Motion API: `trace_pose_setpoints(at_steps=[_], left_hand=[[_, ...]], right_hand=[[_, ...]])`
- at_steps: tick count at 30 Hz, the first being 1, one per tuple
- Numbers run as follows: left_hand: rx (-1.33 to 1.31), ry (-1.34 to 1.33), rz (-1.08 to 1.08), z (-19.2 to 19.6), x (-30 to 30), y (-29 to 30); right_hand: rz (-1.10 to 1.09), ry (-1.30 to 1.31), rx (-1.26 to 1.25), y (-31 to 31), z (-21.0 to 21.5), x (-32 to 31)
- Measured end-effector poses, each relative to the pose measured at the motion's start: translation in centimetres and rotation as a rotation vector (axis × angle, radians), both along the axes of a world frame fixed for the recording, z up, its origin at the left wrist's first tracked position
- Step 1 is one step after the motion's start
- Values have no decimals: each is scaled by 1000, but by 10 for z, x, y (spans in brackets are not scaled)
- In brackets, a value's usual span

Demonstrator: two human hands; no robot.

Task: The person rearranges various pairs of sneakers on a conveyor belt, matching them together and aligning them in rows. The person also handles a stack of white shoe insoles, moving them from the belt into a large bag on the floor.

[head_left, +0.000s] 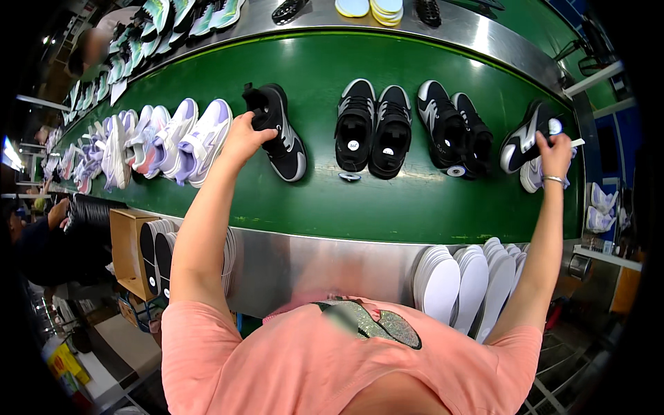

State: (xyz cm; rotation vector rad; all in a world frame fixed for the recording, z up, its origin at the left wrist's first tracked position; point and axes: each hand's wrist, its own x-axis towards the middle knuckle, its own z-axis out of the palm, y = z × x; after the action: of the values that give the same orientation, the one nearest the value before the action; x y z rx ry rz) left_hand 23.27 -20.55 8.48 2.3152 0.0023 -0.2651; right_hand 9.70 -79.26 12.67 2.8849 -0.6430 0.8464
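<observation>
My left hand (pixel 243 142) grips the collar of a black sneaker with silver trim (pixel 284 138), which stands tilted on the green belt (pixel 297 214). Far to the right, my right hand (pixel 555 158) has its fingers closed on another black-and-silver sneaker (pixel 522 142). A white-and-lilac shoe (pixel 531 176) lies partly hidden under that one. Between my hands sits a pair of black sneakers (pixel 355 128), with a second black pair (pixel 443 124) to its right. Small round labels show inside several of these shoes.
White-and-lilac sneakers (pixel 207 142) line the belt's left side. Stacks of white insoles (pixel 438 283) stand at the near right edge; black insoles (pixel 151 256) are beside a cardboard box (pixel 129 249). A steel ledge (pixel 304 21) holding shoes runs behind. Another person's hand (pixel 58 213) shows far left.
</observation>
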Motion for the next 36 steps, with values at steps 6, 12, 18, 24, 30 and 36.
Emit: trace_pose_setpoints(at_steps=[6, 12, 18, 24, 30, 36], left_hand=[[388, -259, -36, 6, -14, -2], [421, -373, -48, 0, -8, -1], [122, -264, -99, -42, 3, 25], [54, -357, 1, -60, -4, 17], [436, -668, 531, -15, -11, 105], [595, -281, 709, -15, -1, 219]], right_hand=[[569, -162, 604, 150, 80, 43], [856, 123, 517, 317, 41, 98], [1020, 355, 612, 406, -69, 122], [1105, 352, 609, 357, -83, 53], [1145, 273, 256, 354, -85, -11], [1042, 579, 289, 359, -140, -59]])
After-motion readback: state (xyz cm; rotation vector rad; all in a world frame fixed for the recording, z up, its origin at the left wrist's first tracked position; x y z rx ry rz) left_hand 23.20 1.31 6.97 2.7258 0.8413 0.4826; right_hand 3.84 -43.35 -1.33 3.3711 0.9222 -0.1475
